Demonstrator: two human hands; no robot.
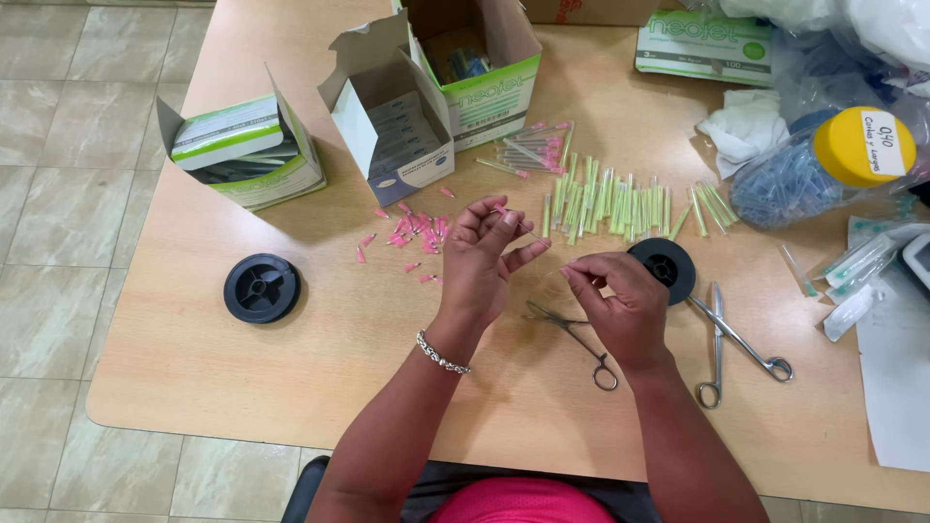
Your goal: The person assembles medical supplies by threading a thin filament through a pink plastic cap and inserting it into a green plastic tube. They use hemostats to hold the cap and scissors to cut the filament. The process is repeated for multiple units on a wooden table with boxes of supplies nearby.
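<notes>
My left hand is raised over the wooden table, its fingertips pinching a thin needle with a pink hub. My right hand is just to its right, fingers pinched on a fine, almost invisible thread running toward the needle. Small metal scissors lie on the table under and between my hands. A black thread spool sits right behind my right hand. Loose pink caps are scattered left of my left hand.
Rows of green-capped needles and a few pink-hubbed ones lie further back. Three open cardboard boxes stand at the back left. A second black spool lies at left, larger scissors at right, a yellow-lidded jar at far right.
</notes>
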